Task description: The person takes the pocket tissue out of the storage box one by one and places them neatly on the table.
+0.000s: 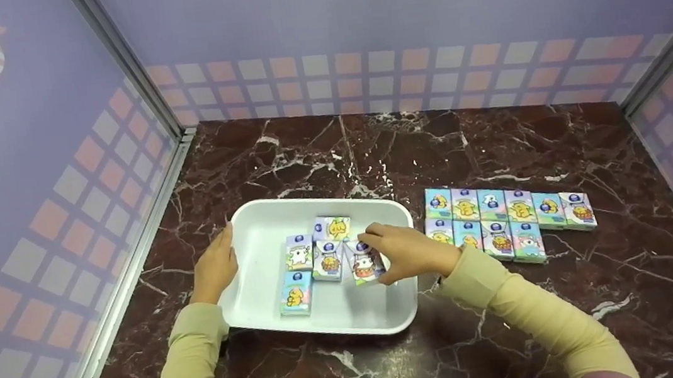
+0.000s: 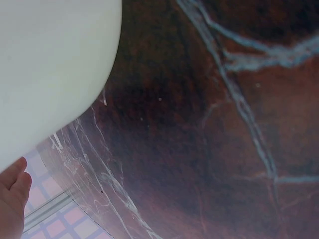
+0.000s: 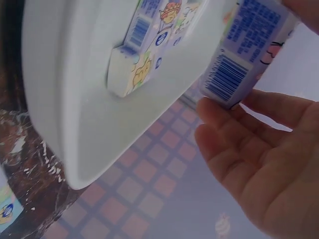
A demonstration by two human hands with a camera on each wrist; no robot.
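Note:
A white plastic tray (image 1: pixel 250 268) sits in the middle of the table, with several small cartoon-printed tissue packs (image 1: pixel 296 293) lying in its middle part. My left hand (image 1: pixel 216 263) rests along the outside of the tray's left wall, its fingers fairly straight; the fingers (image 2: pixel 17 184) show at the tray edge in the left wrist view. Over the tray's right half, my right hand (image 1: pixel 410 249) pinches one tissue pack (image 1: pixel 364 263) between thumb and fingers. In the right wrist view this pack (image 3: pixel 244 55) is tilted, its barcode side showing, apart from the packs in the tray.
Right of the tray, more tissue packs (image 1: pixel 493 199) lie side by side in two rows, the back row reaching farther right. Dark red marbled tabletop (image 1: pixel 308 160) surrounds everything. Purple checkered panels (image 1: pixel 380 19) wall the table at the back and both sides.

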